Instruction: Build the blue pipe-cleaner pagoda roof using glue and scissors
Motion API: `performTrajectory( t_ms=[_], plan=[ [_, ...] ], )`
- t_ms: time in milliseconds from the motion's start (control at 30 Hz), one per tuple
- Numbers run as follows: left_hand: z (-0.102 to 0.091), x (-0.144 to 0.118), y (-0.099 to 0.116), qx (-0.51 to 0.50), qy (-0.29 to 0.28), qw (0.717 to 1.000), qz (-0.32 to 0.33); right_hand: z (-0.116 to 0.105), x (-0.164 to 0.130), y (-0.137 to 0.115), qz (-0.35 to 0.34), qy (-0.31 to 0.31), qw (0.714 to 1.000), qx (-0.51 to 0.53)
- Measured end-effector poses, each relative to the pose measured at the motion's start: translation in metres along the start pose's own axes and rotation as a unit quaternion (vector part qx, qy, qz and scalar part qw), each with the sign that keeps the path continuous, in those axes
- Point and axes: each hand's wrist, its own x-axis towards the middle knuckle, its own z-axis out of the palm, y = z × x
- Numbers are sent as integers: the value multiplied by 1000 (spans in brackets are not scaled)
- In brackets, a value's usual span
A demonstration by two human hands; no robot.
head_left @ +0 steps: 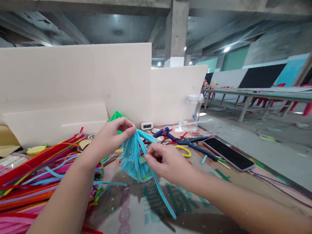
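A light-blue cone made of pipe cleaners (132,158) hangs tip-up above the cardboard-covered table. At its top, my left hand (120,130) pinches the tip between thumb and fingers. On the cone's right side my right hand (166,161) is closed on a blue pipe cleaner (163,197), whose loose end slants down below the fingers. Another blue strand loops from the tip toward the right. A green cone-shaped piece (118,115) shows partly behind my left hand.
Many coloured pipe cleaners (42,183) lie piled at the left. A glue gun (166,132), blue-handled pliers (198,148), a phone (227,152) with a cord, a small digital clock (147,125) and a clear jar (194,108) sit around the right and back. White boards (69,77) stand behind.
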Motion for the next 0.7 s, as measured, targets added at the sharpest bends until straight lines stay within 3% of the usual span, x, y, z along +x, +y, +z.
performTrajectory(
  t_ms=[367,700],
  plan=[
    [-1,0,1,0,0,1000,-1,2,-2,2,-38,1,996,-84],
    [-2,0,0,16,-2,1000,8,0,-2,-1,-33,16,997,-64]
  ],
)
